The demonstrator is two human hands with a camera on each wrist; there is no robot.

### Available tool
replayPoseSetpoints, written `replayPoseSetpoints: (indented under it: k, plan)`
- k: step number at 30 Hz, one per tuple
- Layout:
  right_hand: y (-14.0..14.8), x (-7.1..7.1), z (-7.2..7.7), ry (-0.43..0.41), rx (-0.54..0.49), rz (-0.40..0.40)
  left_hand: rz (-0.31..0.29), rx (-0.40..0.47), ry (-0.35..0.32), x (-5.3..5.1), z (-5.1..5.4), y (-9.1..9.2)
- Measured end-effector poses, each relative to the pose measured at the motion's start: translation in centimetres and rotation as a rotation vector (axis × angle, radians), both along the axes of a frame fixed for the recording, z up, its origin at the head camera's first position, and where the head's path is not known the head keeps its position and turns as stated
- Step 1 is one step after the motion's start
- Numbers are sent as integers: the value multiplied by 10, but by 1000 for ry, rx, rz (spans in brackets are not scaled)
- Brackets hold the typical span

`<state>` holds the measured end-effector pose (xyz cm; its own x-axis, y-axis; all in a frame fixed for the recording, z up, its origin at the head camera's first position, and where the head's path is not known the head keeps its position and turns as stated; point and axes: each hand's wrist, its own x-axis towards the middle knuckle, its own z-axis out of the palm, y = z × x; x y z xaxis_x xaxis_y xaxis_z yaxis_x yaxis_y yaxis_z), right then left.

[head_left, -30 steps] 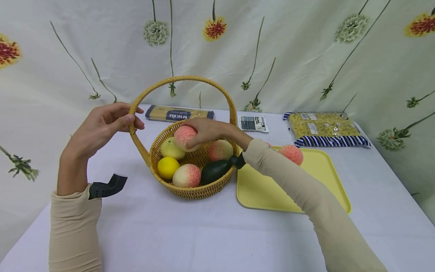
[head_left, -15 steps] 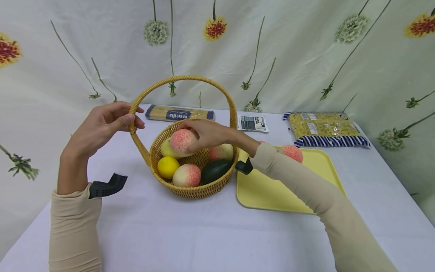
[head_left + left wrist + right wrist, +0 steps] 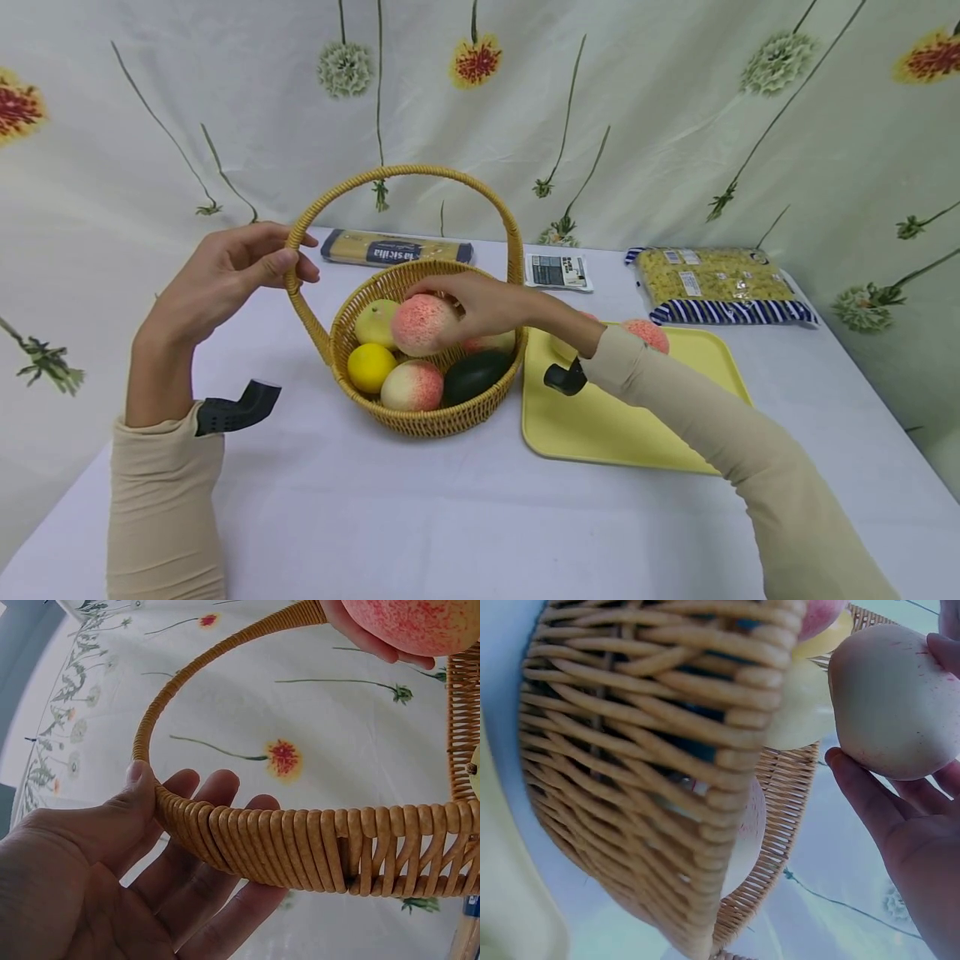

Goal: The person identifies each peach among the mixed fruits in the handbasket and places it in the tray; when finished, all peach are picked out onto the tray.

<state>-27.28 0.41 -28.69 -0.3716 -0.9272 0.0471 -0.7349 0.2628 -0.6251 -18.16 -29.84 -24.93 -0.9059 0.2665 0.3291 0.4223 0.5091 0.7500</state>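
Note:
My left hand [image 3: 221, 279] [image 3: 150, 870] holds the left side of the wicker basket's handle [image 3: 309, 218] [image 3: 270, 844], thumb on one side and fingers on the other. Over the basket [image 3: 431, 425] [image 3: 652, 750], my right hand [image 3: 487, 304] [image 3: 922, 832] grips a pink peach [image 3: 422, 325] [image 3: 420, 622] [image 3: 892, 701]. Inside the basket lie a pale green fruit [image 3: 377, 323], a yellow fruit [image 3: 371, 367], a second peach [image 3: 412, 386] and a dark green avocado-like item [image 3: 477, 377]. Another peach [image 3: 491, 342] shows partly below my right hand.
On the yellow tray [image 3: 600, 429] right of the basket sit peaches [image 3: 647, 333], partly hidden by my right arm. Behind stand a long pasta pack [image 3: 393, 248], a small white packet [image 3: 558, 272] and a large pasta bag [image 3: 720, 286].
My right hand and its peach first moved slightly left, then back right and lower over the basket. My left hand stays on the handle.

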Motion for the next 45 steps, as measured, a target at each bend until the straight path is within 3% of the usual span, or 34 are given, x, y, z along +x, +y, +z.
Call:
replayPoseSetpoints:
  k: [14,29,36,45]
  plan:
    - [25,6,5,-57,-52,-39,7,-4,-4,1,0,-1]
    - [60,10,-2,-44,-75,-78,9,-4,-4,0,0,0]
    - [75,12,-6,-120,-90,-128,7,-6,-4,1,-1,-1]
    - [97,12,-12,-149,-115,-183,2,-9,2,0,0,-1]
